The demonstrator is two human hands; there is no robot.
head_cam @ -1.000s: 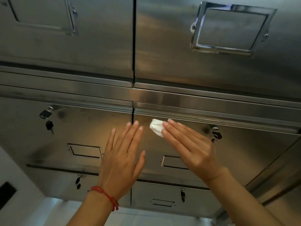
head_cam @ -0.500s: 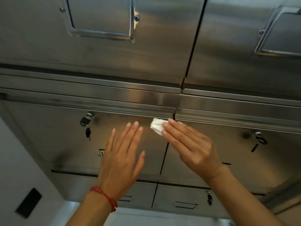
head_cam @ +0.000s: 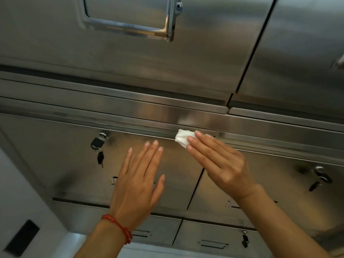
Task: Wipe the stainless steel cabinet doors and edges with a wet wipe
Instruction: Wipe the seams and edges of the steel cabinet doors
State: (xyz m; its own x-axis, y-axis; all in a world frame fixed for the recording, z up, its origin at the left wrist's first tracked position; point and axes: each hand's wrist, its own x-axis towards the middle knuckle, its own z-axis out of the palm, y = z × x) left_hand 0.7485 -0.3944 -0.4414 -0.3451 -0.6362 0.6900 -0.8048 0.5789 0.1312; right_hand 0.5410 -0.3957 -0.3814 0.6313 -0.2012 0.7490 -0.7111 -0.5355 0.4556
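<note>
Black padlock (head_cam: pixel 96 142) with hanging key (head_cam: pixel 100 158); red bracelet (head_cam: pixel 119 227).

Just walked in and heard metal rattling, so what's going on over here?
A person is cleaning steel lockers. The right hand presses a wadded white wipe against the top edge of a lower door, near the seam between doors. The left hand is held flat and open over that door. A padlock with keys hangs nearby.

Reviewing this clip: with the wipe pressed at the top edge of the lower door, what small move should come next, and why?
Probably slide the right hand leftward, dragging the wet wipe along the door's top edge toward the padlock. The wipe sits bunched under the fingertips near the seam, and the left hand lies flat, empty, on that door.
</note>
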